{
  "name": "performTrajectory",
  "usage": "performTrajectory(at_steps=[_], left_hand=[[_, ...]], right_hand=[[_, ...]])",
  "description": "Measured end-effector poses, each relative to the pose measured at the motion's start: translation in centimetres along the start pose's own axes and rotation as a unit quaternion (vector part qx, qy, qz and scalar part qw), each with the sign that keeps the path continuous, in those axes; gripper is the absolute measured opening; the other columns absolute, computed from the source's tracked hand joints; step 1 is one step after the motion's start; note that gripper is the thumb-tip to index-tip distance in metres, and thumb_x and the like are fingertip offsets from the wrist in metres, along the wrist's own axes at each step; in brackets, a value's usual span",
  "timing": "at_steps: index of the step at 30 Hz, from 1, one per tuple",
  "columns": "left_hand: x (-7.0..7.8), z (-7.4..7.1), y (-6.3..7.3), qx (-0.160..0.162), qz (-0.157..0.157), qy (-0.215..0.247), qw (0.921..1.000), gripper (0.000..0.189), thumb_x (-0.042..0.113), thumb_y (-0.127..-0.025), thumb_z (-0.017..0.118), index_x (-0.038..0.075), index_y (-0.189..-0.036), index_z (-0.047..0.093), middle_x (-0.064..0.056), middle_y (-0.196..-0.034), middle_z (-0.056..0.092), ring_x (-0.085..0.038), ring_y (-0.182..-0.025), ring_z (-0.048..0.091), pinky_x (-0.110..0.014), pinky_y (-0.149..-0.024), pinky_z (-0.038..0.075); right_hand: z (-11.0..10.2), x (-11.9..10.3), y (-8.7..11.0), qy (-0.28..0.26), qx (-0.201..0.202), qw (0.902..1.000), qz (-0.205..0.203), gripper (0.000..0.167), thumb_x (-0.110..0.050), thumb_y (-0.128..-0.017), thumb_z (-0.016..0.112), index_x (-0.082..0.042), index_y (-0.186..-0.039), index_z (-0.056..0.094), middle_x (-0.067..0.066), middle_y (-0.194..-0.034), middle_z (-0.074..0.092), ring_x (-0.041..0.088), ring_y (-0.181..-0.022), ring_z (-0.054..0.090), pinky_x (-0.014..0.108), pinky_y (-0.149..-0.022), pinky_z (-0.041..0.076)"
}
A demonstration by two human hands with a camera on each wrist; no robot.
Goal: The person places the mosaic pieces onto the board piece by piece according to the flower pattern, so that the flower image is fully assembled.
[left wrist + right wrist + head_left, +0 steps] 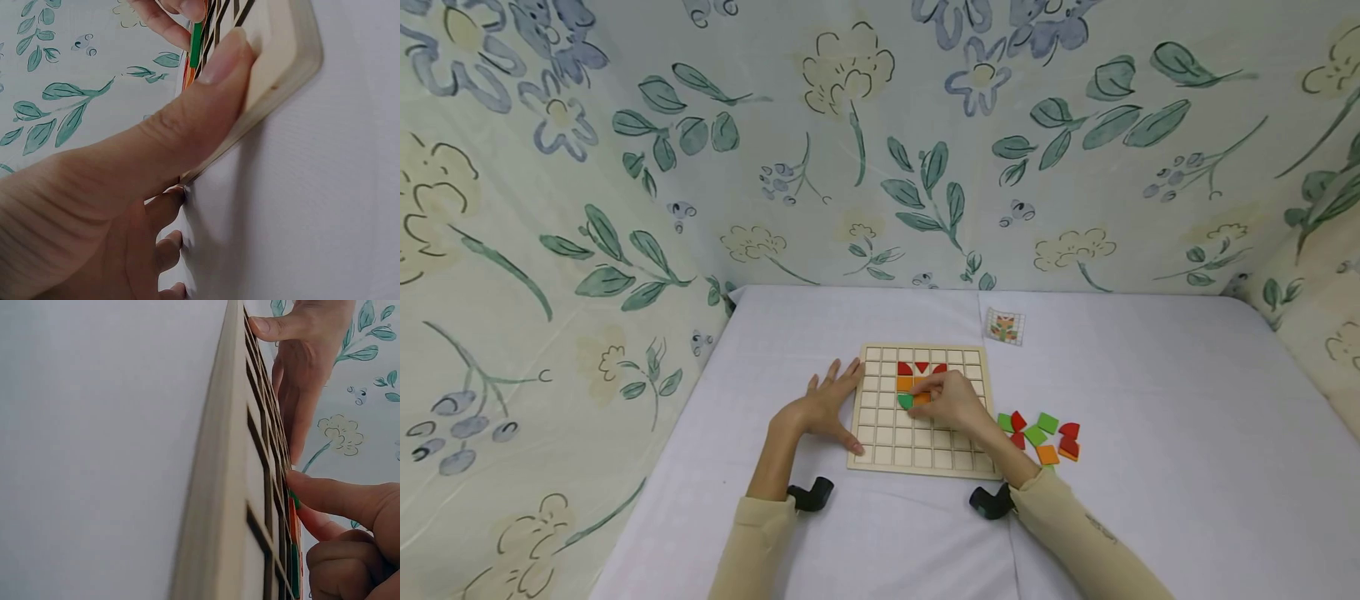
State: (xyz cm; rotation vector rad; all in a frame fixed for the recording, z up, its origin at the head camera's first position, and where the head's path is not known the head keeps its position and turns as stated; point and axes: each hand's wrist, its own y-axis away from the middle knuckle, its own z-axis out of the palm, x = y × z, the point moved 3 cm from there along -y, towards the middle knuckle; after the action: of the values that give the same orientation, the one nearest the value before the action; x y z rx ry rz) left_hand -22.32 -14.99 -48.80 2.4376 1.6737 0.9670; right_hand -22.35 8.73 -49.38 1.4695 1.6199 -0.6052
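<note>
A square wooden grid board (880, 457) lies on the table, with red and orange tiles set in its upper middle cells. My left hand (820, 408) rests along the board's left edge, fingers spread; the thumb (219, 62) presses on the near left corner. Over the middle of the board, my right hand (953, 402) pinches a green rounded tile (906, 402) between thumb and index finger. In the left wrist view that green tile (196, 45) stands out edge-on at the grid. The right hand covers part of the orange tiles (905, 383) and the cells beneath it.
Loose red, green and orange tiles (1036, 434) lie scattered right of the board, some overlapping. A small pattern card (1005, 327) sits beyond the board's far right corner. A white cloth (1150, 375) covers the table, and a floral curtain (880, 167) hangs behind it.
</note>
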Motion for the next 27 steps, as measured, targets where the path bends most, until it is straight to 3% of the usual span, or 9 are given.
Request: performTrajectory(at_steps=[5, 13, 20, 27], left_hand=[[0.12, -0.02, 0.0, -0.001, -0.002, -0.001, 1.0, 0.143, 0.045, -0.062, 0.098, 0.015, -0.168, 0.008, -0.002, -0.176, -0.001, -0.035, -0.163, -0.01, -0.063, -0.131, -0.002], [0.09, -0.02, 0.04, -0.004, -0.004, -0.005, 1.0, 0.142, 0.046, -0.062, 0.098, 0.016, -0.168, 0.007, -0.001, -0.176, -0.001, -0.033, -0.163, -0.011, -0.062, -0.131, -0.002], [0.0, 0.02, 0.02, -0.003, -0.002, 0.0, 1.0, 0.142, 0.046, -0.062, 0.098, 0.016, -0.168, 0.007, -0.001, -0.176, -0.002, -0.033, -0.163, -0.011, -0.062, -0.131, -0.002], [-0.03, 0.07, -0.03, -0.002, -0.001, -0.002, 1.0, 0.142, 0.046, -0.062, 0.098, 0.015, -0.168, 0.007, -0.001, -0.176, -0.002, -0.033, -0.163, -0.011, -0.062, -0.131, -0.003]], right_hand=[[0.21, -0.02, -0.23, 0.01, 0.011, 0.9999, -0.001, 0.023, -0.012, -0.074, 0.092, -0.013, -0.094, 0.082, 0.001, -0.083, 0.064, 0.012, -0.07, 0.043, 0.023, -0.062, 0.035], [0.18, -0.08, -0.29, -0.008, 0.002, 1.0, -0.004, 0.018, -0.01, -0.077, 0.09, -0.011, -0.093, 0.082, -0.001, -0.066, 0.047, 0.014, -0.061, 0.034, 0.025, -0.058, 0.029], [0.14, -0.08, -0.31, -0.014, 0.008, 0.9999, -0.003, 0.016, -0.009, -0.079, 0.088, -0.011, -0.094, 0.082, 0.006, -0.105, 0.075, 0.015, -0.072, 0.042, 0.025, -0.062, 0.034], [0.11, 0.0, -0.48, -0.012, 0.012, 0.9999, 0.0, 0.016, -0.01, -0.079, 0.088, -0.011, -0.094, 0.082, 0.007, -0.093, 0.073, 0.014, -0.063, 0.037, 0.024, -0.059, 0.03]])
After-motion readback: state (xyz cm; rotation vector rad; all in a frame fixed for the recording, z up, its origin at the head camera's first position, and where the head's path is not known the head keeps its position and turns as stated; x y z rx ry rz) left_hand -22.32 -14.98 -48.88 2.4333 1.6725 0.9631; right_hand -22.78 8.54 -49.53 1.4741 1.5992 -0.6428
